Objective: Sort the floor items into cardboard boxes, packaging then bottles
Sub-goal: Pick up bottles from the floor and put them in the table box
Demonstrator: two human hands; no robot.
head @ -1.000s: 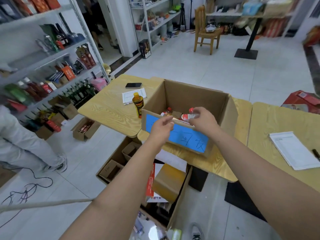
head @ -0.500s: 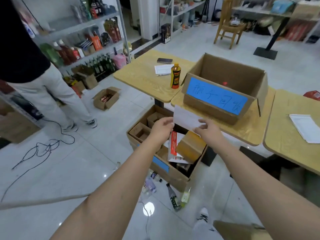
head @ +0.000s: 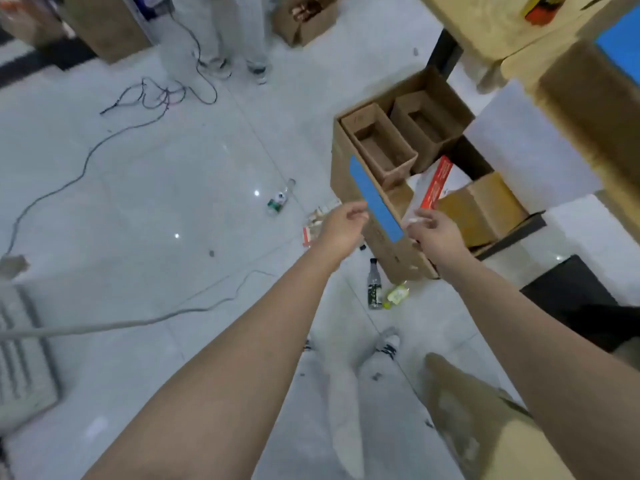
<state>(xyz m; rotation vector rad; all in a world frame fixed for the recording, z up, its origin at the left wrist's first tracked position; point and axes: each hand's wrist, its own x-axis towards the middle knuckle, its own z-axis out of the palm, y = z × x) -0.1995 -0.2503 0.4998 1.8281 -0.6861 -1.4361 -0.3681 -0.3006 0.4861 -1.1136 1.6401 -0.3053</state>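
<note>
Both hands have dropped away from the tabletop carton, and the view now tips down at the pale tiled floor point(head: 173, 188).

One large brown cardboard box with a blue strip label point(head: 346, 181) stands on the tiles beside the light wooden table point(head: 485, 26). It holds two small open brown cartons point(head: 379, 148) point(head: 429, 129), one closed tan carton point(head: 481, 209) and one flat white-and-red packet point(head: 433, 185). Three bottles lie on the floor outside it: one clear bottle with a green label point(head: 280, 199) well apart, then one black-capped clear bottle point(head: 374, 285) and one yellow-green bottle point(head: 397, 295) side by side near its closest corner. Both bare forearms stretch forward. The left hand point(head: 343, 225) hovers just beside the labelled wall, fingers loosely curled and holding nothing. The right hand point(head: 434, 233) hovers over the near rim, fingers relaxed, with nothing plainly held through the blur.
</note>
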